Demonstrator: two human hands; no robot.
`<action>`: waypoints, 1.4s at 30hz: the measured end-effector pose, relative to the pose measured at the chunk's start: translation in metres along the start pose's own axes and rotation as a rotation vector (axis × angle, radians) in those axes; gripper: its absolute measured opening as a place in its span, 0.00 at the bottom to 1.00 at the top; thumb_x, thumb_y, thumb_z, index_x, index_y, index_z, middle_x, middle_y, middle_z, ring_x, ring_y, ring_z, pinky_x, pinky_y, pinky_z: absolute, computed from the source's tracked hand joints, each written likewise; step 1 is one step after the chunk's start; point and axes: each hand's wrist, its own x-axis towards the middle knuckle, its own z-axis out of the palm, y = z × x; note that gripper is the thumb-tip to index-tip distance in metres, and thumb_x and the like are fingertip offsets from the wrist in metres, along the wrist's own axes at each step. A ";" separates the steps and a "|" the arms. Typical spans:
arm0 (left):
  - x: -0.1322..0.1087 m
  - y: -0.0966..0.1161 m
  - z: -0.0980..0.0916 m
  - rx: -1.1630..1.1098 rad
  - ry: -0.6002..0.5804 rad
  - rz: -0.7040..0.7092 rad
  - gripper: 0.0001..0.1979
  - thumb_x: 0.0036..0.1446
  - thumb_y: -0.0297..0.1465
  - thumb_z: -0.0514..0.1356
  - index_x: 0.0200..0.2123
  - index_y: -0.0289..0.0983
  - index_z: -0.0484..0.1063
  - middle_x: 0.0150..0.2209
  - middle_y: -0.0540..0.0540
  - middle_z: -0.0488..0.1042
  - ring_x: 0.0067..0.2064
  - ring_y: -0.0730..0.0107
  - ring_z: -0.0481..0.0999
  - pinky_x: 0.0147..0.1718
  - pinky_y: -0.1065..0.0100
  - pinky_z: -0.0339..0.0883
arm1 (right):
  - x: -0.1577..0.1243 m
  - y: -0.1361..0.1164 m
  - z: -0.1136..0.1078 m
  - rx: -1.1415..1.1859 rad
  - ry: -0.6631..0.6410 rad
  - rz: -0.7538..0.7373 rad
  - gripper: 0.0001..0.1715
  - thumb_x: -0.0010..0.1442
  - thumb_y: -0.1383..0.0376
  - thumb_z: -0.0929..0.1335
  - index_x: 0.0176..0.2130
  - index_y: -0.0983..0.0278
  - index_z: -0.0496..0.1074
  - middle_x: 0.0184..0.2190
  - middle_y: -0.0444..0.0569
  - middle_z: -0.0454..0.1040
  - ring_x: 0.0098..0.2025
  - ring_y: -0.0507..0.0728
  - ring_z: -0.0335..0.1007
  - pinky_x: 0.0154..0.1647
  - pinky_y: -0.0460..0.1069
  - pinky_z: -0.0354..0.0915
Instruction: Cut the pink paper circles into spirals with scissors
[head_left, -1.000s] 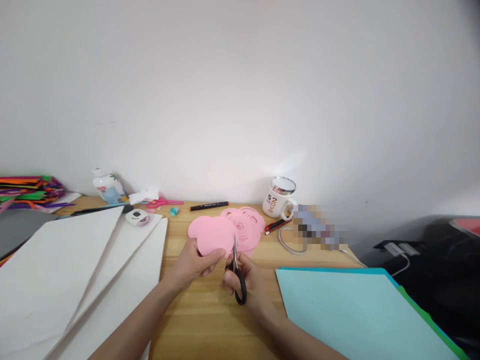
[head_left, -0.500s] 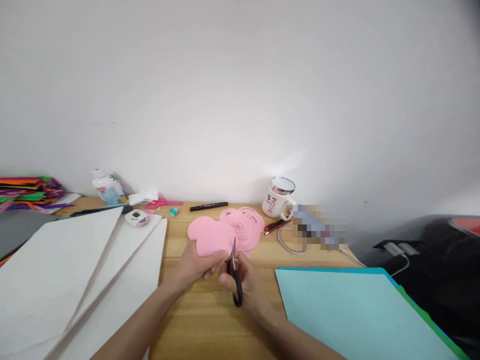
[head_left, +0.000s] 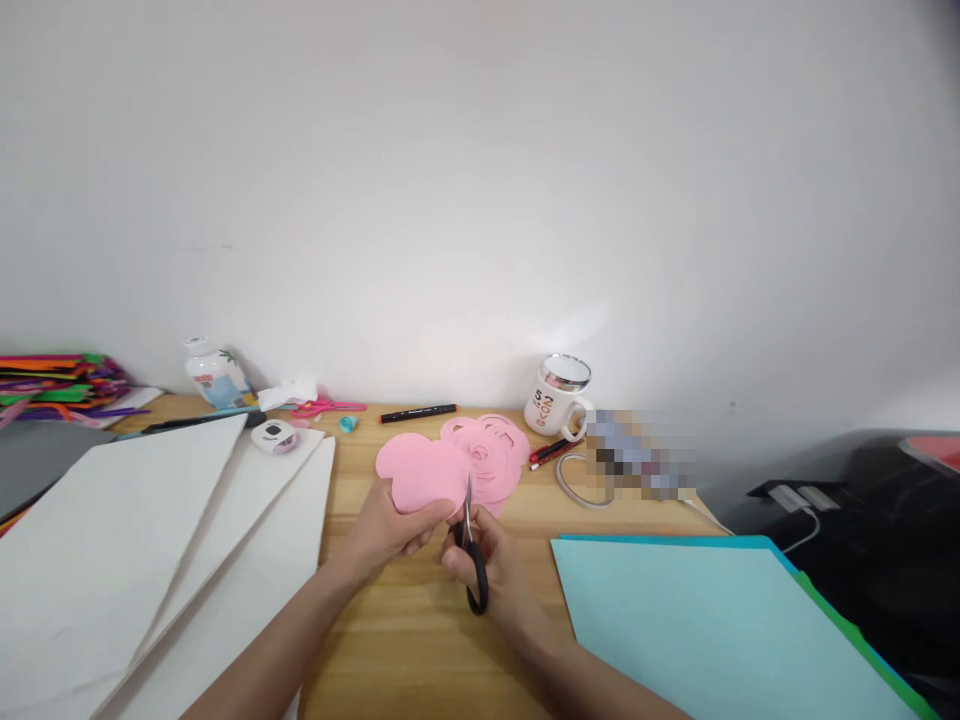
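On the wooden surface (head_left: 420, 640), left of the white mug (head_left: 553, 402), our left hand (head_left: 386, 535) pinches the pink paper shape (head_left: 420, 475) by its near edge. Our right hand (head_left: 499, 570), fingers curled through the handles, holds the black scissors (head_left: 472, 560), which have shifted only slightly since a second ago, so the cut has barely advanced.

Noted on light wooden tabletop (head_left: 420, 650): large white paper sheets (head_left: 150, 540) left, light-blue paper sheet (head_left: 712, 630) right, white ceramic mug (head_left: 553, 402), cut pink paper rounds (head_left: 496, 450) rearward.

Pink sheet (head_left: 424, 478): matt, smooth paper; scissors (head_left: 475, 580): bright metal blades, glossy black plastic handles; surface (head_left: 420, 640): pale wood, visible grain; mug (head_left: 553, 402): glossy white glaze, mirror-bright metal rim; teal sheet (head_left: 705, 620), right of scissors: matt paper.
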 end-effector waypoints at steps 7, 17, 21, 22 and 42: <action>0.000 -0.002 -0.002 0.008 0.011 0.016 0.18 0.45 0.37 0.60 0.12 0.35 0.60 0.10 0.55 0.58 0.13 0.81 0.54 0.13 0.76 0.48 | -0.001 0.000 0.001 0.001 0.035 0.064 0.16 0.45 0.58 0.70 0.31 0.61 0.61 0.15 0.36 0.59 0.17 0.48 0.51 0.16 0.43 0.51; 0.004 -0.011 -0.004 -0.082 -0.054 0.017 0.18 0.48 0.39 0.60 0.14 0.33 0.64 0.10 0.54 0.62 0.11 0.81 0.57 0.11 0.77 0.49 | -0.002 -0.004 0.003 0.001 0.056 0.134 0.15 0.45 0.59 0.70 0.29 0.62 0.60 0.13 0.35 0.60 0.14 0.48 0.54 0.15 0.43 0.53; 0.003 -0.009 -0.002 -0.145 -0.087 -0.014 0.18 0.48 0.39 0.59 0.15 0.32 0.66 0.12 0.52 0.65 0.11 0.80 0.59 0.09 0.76 0.50 | -0.003 -0.002 0.003 0.017 0.025 0.108 0.18 0.45 0.56 0.70 0.29 0.62 0.60 0.16 0.37 0.61 0.16 0.48 0.54 0.15 0.43 0.52; 0.002 -0.009 -0.001 -0.138 -0.064 -0.013 0.18 0.48 0.38 0.60 0.14 0.32 0.66 0.12 0.52 0.64 0.11 0.81 0.59 0.09 0.77 0.50 | -0.003 -0.002 0.003 0.021 0.020 0.099 0.19 0.45 0.56 0.70 0.30 0.62 0.60 0.17 0.37 0.61 0.16 0.48 0.53 0.16 0.43 0.52; 0.002 -0.004 -0.004 -0.010 -0.052 0.051 0.18 0.46 0.38 0.60 0.13 0.34 0.62 0.10 0.55 0.59 0.13 0.82 0.55 0.12 0.77 0.47 | 0.000 -0.010 0.001 -0.008 0.036 0.042 0.17 0.45 0.58 0.70 0.31 0.61 0.61 0.19 0.38 0.60 0.21 0.49 0.52 0.20 0.44 0.50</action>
